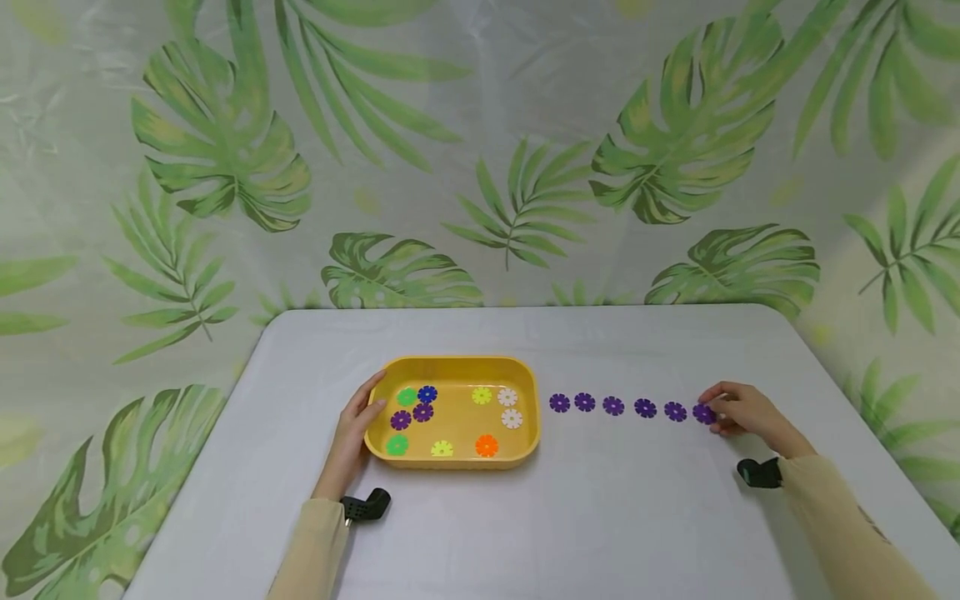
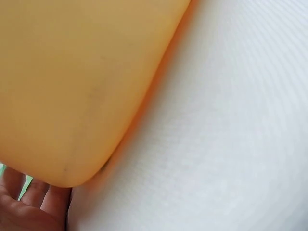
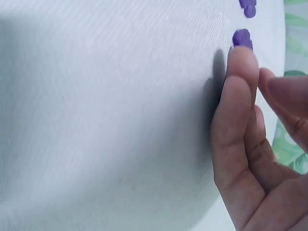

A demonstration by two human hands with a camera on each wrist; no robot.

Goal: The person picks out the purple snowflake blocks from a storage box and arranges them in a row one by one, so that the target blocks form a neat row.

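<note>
A yellow tray point(image 1: 454, 460) stands left of the middle of the table. My left hand point(image 1: 356, 423) grips its left side, the thumb over the rim; in the left wrist view its fingers lie against the tray's outer wall point(image 2: 86, 91). To the tray's right, several purple notched plastic discs point(image 1: 612, 406) lie flat in a row. At the row's right end my right hand point(image 1: 742, 410) holds the last purple disc point(image 1: 702, 413) between thumb and fingers, low at the table. The right wrist view shows the fingers partly covering a purple disc point(image 3: 242, 37).
Inside the tray lie two more purple discs, an orange disc point(image 1: 487, 446), a blue disc point(image 1: 427, 394), and green, yellow and white ones. A white cloth point(image 1: 600, 525) covers the table. Behind it hangs a leaf-patterned curtain point(image 1: 525, 108).
</note>
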